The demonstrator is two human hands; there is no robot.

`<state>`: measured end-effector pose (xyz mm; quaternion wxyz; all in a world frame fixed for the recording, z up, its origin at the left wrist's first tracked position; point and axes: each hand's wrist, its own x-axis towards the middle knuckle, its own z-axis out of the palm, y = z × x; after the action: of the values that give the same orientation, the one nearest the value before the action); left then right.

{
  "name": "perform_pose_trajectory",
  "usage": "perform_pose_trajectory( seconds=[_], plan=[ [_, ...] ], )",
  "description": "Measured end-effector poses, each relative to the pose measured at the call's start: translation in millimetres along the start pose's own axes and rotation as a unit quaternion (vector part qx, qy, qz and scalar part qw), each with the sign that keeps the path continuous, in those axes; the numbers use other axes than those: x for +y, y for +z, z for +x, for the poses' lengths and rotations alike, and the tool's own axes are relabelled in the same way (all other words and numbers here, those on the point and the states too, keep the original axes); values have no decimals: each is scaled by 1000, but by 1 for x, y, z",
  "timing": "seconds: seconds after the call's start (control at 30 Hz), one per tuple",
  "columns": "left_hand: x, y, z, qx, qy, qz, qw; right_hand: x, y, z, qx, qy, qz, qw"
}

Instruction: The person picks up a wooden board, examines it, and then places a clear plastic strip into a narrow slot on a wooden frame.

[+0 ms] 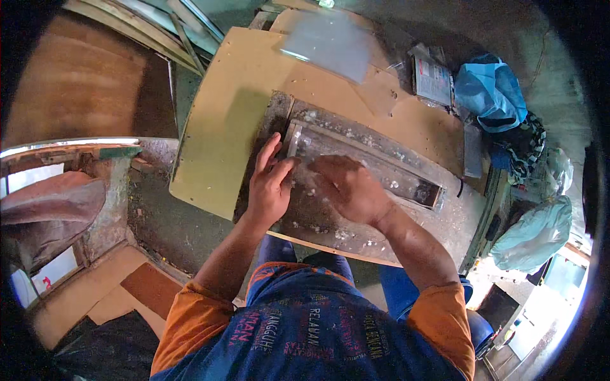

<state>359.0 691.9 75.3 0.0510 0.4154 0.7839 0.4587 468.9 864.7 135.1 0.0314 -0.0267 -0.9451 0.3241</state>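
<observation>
A long, narrow wooden frame (372, 153) lies slanted on a worn board (454, 222) spotted with white. Thin clear sheeting seems to lie inside the frame, though glare makes it hard to read. My left hand (270, 181) is at the frame's left end, its fingers stretched and apart, touching or close to the edge. Just to its right, my right hand (352, 187) bends down over the near left part of the frame. Motion smears its fingers, so whether they pinch anything cannot be seen.
Under the board is a tan tabletop (213, 146). Clear plastic sheets (333, 44) lie at its far side. A flat printed package (433, 79) and a blue plastic bag (490, 92) sit at the far right. Wood strips (143, 28) lean at the far left; pale plastic bags (534, 235) hang right.
</observation>
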Motion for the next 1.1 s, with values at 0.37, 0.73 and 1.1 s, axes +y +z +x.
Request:
perform_pose_trajectory(
  seconds=[0.37,0.73,1.1],
  plan=[
    [0,4,0,23,18,-1,1000,14,-5,49,-250,-22,-122,960],
    [27,-14,8,35,35,80,996,48,-26,-22,-70,101,50,991],
    [62,26,57,-198,126,233,944,65,-35,-107,74,168,-139,973]
  ],
)
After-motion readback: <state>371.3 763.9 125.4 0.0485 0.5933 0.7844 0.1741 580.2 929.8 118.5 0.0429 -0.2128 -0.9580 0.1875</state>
